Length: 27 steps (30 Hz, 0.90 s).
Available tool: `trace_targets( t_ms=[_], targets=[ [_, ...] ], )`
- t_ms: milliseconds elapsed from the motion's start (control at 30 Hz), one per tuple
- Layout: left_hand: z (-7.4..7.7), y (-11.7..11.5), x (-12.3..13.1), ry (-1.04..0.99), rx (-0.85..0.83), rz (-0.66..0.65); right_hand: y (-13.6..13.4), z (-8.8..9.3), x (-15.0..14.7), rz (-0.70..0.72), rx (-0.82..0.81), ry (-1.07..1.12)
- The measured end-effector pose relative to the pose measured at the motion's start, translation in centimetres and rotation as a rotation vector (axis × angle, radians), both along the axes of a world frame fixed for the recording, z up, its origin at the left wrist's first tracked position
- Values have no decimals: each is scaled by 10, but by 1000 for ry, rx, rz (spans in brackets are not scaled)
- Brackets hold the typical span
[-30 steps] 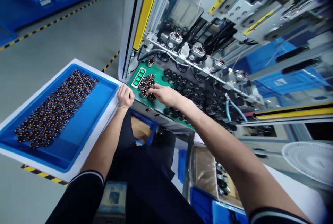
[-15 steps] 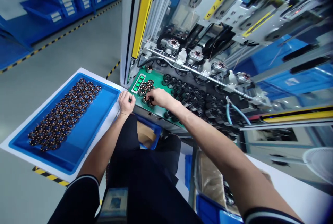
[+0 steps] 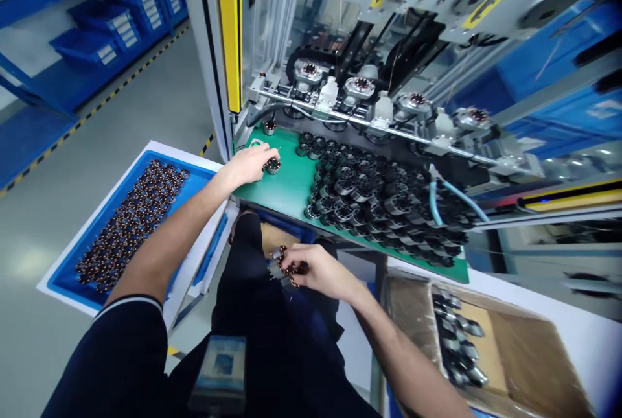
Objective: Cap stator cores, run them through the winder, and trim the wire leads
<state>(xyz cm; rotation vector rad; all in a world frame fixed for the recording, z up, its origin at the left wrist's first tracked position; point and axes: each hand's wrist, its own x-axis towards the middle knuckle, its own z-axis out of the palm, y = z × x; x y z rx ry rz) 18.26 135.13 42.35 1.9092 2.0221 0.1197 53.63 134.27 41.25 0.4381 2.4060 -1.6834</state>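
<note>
Gripping several round, copper-wound metal cores (image 3: 279, 266) in the right hand (image 3: 311, 267) above the dark-clothed lap (image 3: 282, 321); curling the left hand (image 3: 250, 164), with unclear hold, against another core (image 3: 273, 166) over the green-topped table (image 3: 286, 188). Probably stiff, dense; best pinched by the outsides, sparing fragile windings.

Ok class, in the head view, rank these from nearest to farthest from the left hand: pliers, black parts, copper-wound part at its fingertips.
1. Copper-wound part: at the left hand.
2. Black parts: to its right.
3. Pliers: farther right, toward the black parts' far end.
</note>
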Motion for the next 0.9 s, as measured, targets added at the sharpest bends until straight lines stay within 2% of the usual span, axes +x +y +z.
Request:
trace_targets(
  t_ms=[200,333,567,700,800,900],
  targets=[
    [8,20,1,85,-155,-58,-24,-42,77,-207,-143,-85],
    [10,31,-1,118,-223,-94,-27,-59,103,-275,-210,-123],
    [13,58,-1,165,-361,-196,-12,-66,104,-329,-266,-116],
    [13,63,1,167,-389,-193,1,-67,108,-352,-317,-157],
    [10,61,6,181,-398,-164,9,-78,108,-348,-340,-203],
    [4,58,9,181,-406,-128,18,-95,93,-292,-337,-242]
  ],
)
